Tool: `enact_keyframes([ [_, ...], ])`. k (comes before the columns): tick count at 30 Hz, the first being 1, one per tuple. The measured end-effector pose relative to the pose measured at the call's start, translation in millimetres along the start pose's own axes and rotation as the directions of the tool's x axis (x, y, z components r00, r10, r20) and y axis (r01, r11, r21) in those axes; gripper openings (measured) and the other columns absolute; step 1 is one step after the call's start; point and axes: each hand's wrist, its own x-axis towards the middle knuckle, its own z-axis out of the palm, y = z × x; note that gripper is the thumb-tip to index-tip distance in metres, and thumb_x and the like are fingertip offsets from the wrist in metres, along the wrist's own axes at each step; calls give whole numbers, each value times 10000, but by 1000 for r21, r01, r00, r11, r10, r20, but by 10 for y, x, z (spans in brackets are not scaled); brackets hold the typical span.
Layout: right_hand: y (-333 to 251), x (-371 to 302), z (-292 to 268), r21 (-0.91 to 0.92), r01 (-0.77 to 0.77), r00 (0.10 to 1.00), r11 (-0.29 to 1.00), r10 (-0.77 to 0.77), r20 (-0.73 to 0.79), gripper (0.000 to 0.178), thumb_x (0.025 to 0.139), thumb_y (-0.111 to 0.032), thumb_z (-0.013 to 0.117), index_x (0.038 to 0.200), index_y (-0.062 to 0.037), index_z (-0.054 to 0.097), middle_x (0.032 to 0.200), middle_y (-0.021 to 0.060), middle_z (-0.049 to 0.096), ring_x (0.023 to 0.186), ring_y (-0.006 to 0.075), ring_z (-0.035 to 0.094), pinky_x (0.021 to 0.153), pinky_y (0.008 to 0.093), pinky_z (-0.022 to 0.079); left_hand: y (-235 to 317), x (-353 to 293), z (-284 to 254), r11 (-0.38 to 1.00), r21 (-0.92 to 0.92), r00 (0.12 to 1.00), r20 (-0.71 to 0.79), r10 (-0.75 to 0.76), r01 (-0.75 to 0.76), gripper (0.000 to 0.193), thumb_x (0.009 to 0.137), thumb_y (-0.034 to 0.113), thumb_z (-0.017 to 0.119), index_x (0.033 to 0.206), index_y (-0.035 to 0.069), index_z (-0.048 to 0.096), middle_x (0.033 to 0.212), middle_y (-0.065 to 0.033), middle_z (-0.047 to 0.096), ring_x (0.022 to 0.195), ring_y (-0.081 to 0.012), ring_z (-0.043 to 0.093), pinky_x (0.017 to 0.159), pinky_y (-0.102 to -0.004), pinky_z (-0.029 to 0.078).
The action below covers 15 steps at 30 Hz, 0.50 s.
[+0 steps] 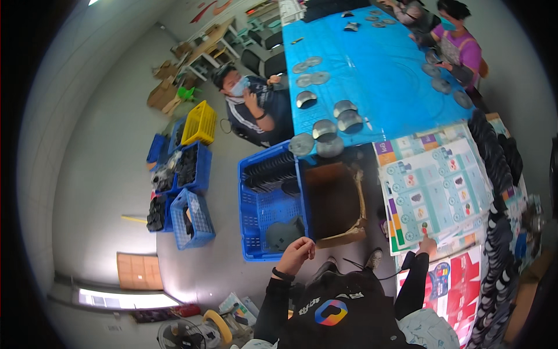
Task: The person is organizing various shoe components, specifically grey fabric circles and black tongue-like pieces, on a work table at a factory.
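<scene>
My left hand (297, 256) hovers by the near right corner of a blue plastic crate (247, 235), fingers curled together, and I see nothing in them. Rows of dark curved pieces (270, 173) are stacked in the far part of that crate, and a grey-green piece (283, 234) lies near its front. On the right, my right hand (428, 245) reaches onto printed sheets (433, 192), its fingers stretched out at their near edge and holding nothing visible. A red printed sheet (462, 288) lies below it. Beside the crate stands an open cardboard box (343, 237).
Metal discs and bowl-shaped pieces (324, 129) lie on the blue-covered table (383, 81). A masked person (250, 107) sits left of it; another (465, 52) works on the right. Stacked dark pieces (494, 256) line the right edge. Yellow (199, 123) and blue crates (195, 224) stand left.
</scene>
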Motion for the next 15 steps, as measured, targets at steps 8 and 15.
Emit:
enact_keyframes([
  [8, -134, -184, -105, -90, 80, 920, 993, -108, -376, 527, 898, -533, 595, 1046, -50, 745, 1051, 158, 750, 981, 371, 706, 839, 464, 537, -57, 27, -642, 995, -27, 995, -34, -93, 92, 189, 1042, 238, 580, 988, 59, 606, 806, -21, 584, 719, -122, 538, 680, -259, 453],
  [15, -40, -814, -162, 139, 527, 811, 838, -447, -378, 292, 916, -215, 671, 1066, 35, 657, 974, 133, 719, 872, 239, 700, 770, 358, 551, -714, 50, -2743, 971, 90, 885, -437, -160, 220, 438, 1012, 436, 597, 801, 53, 613, 715, -26, 631, 622, -148, 627, 563, -262, 488],
])
